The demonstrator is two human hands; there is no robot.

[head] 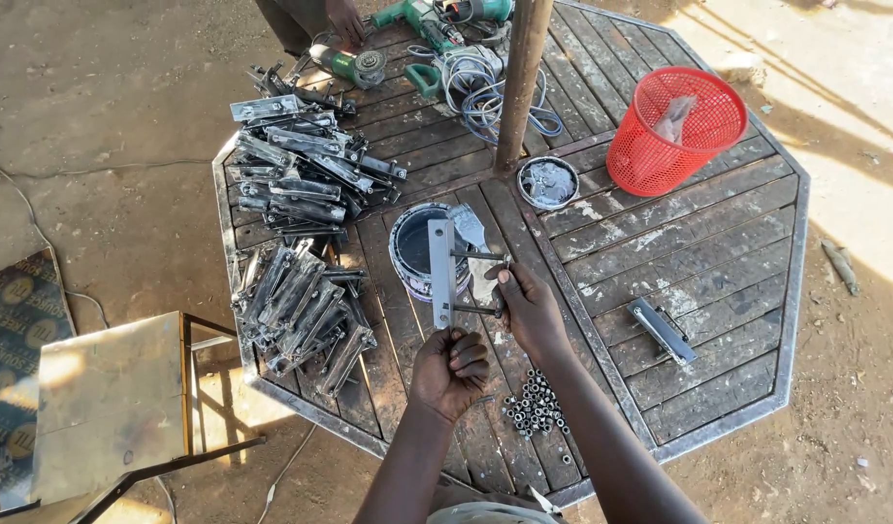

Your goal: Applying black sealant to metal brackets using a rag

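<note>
Outdoor dirt yard, octagonal wood table. Big metal-bracket pile at left edge looks done; left hand & right hand grip bracket; nuts at near edge unused.

**Around the paint tin**

The paint tin stands mid-table. Left of it lie heaped metal brackets; right, a basket; behind, a pole and power tools; before it, loose nuts.
</note>
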